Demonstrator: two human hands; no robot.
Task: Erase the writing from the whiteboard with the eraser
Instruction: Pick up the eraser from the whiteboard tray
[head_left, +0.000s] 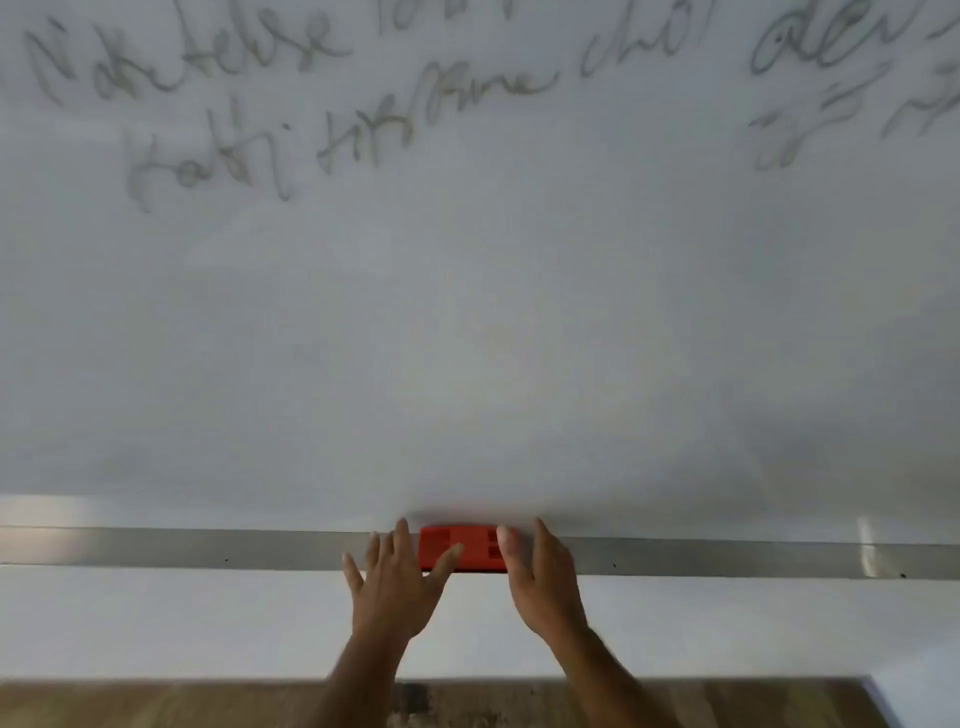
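A red eraser (470, 553) is seen lying on the metal tray (208, 548) along the lower edge of the whiteboard (467, 312). The left hand (395, 587) is spread wide, its thumb laid over the eraser's left part; nothing is gripped by it. The right hand (540, 577) is placed at the eraser's right end, thumb on top; whether its grip is closed cannot be told. Blurred grey handwriting (332, 104) is spread across the board's top; no word can be read, and no label is legible on the eraser.
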